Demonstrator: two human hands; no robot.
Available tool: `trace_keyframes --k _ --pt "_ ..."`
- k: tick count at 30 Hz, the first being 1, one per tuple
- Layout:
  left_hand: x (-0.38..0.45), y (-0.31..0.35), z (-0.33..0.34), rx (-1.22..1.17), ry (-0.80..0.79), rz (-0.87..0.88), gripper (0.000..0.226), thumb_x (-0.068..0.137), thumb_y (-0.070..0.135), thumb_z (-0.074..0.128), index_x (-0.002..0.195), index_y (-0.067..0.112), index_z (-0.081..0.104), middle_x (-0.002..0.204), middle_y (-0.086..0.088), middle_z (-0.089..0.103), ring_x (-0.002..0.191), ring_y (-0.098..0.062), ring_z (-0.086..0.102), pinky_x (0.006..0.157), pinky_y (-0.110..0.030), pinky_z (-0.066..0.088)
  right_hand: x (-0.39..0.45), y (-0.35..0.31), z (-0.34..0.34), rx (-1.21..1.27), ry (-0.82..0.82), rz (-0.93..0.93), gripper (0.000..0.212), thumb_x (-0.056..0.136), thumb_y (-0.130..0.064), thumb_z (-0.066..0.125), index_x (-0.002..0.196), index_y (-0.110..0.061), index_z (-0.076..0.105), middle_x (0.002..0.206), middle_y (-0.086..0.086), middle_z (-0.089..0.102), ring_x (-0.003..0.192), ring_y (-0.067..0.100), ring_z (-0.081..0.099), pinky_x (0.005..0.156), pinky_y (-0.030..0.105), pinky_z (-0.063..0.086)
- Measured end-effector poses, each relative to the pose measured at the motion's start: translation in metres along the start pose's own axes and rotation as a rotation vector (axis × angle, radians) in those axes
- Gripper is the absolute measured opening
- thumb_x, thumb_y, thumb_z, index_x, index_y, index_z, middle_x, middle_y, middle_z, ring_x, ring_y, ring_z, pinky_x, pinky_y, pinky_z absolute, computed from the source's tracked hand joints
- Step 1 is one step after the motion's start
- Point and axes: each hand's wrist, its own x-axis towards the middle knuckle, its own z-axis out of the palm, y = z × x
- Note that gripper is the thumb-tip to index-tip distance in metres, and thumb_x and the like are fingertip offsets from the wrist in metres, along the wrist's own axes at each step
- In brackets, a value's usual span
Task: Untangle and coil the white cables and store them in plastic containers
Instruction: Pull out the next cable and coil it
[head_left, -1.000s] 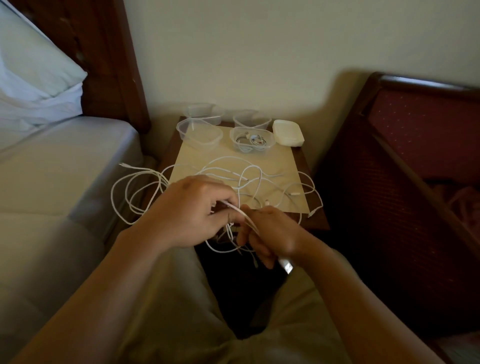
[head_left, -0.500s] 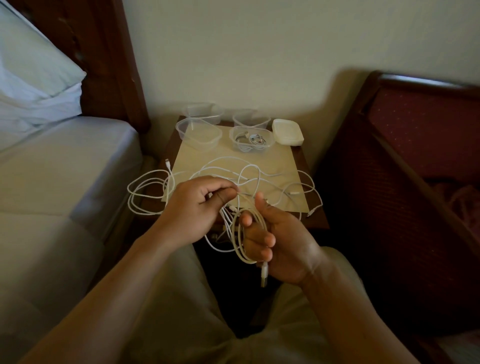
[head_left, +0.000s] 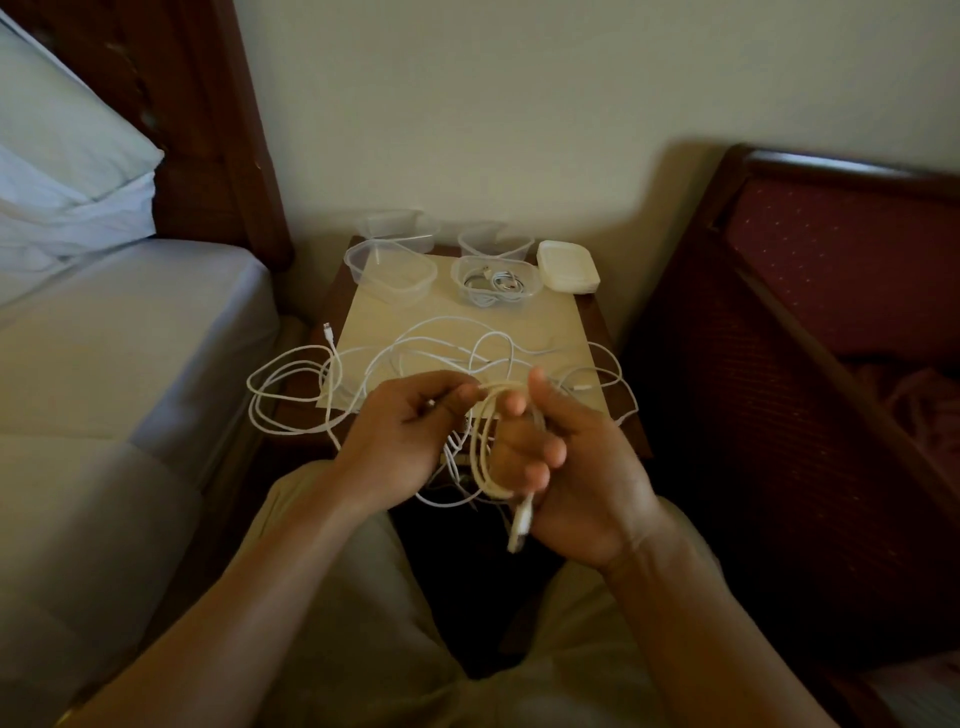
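Four clear plastic containers stand in the upper middle of the frame, at the far edge of the small surface (head_left: 582, 332). The front right container (head_left: 493, 280) holds a coiled white cable with its plugs showing. The front left container (head_left: 390, 271) looks empty, and the two behind it, the back left container (head_left: 397, 226) and the back right container (head_left: 496, 240), show nothing inside that can be made out. A stack of white lids (head_left: 568, 266) lies just right of them.

Loose white cables (head_left: 441, 348) sprawl tangled over the surface in the middle of the frame, loops hanging off its left edge toward the bed (head_left: 130, 332).

The right hand (head_left: 566, 457), fingers curled, grips a coil of cable (head_left: 485, 447) looped round them, a plug dangling below. The left hand (head_left: 410, 431) pinches the strand feeding into that coil, just beside the right thumb.
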Motion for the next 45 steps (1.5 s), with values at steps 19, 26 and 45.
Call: trace_keyframes --k 19,26,45 --pt "-0.001 0.018 -0.029 0.618 -0.248 0.273 0.019 0.088 0.047 0.066 0.086 0.029 0.072 0.076 0.014 0.064 0.071 -0.005 0.060 0.063 -0.033 0.051 0.038 -0.009 -0.015 -1.868 0.240 -0.049 0.047 0.111 -0.039 0.029 0.094 -0.009 0.061 0.061 0.000 0.062 0.064 0.023 0.069 0.060 0.030 0.046" --pt "0.005 0.010 -0.026 0.383 -0.013 0.295 0.018 0.093 0.034 0.068 0.091 0.020 0.078 0.084 0.012 0.068 0.084 -0.007 0.065 0.073 -0.021 0.048 0.024 0.004 -0.017 -0.368 -0.076 0.203 0.069 0.106 -0.053 0.020 0.070 -0.009 0.061 0.035 -0.002 0.035 0.029 0.015 0.043 0.035 0.021 0.035" --pt "-0.015 0.039 0.002 0.325 -0.440 -0.045 0.046 0.105 0.033 0.053 0.143 0.058 0.044 0.082 0.010 0.072 0.070 0.001 0.065 0.071 -0.024 0.053 0.000 -0.025 0.010 -0.703 0.321 -0.633 0.041 0.111 -0.037 0.031 0.105 -0.011 0.062 0.088 0.008 0.079 0.092 0.022 0.076 0.085 0.035 0.059"
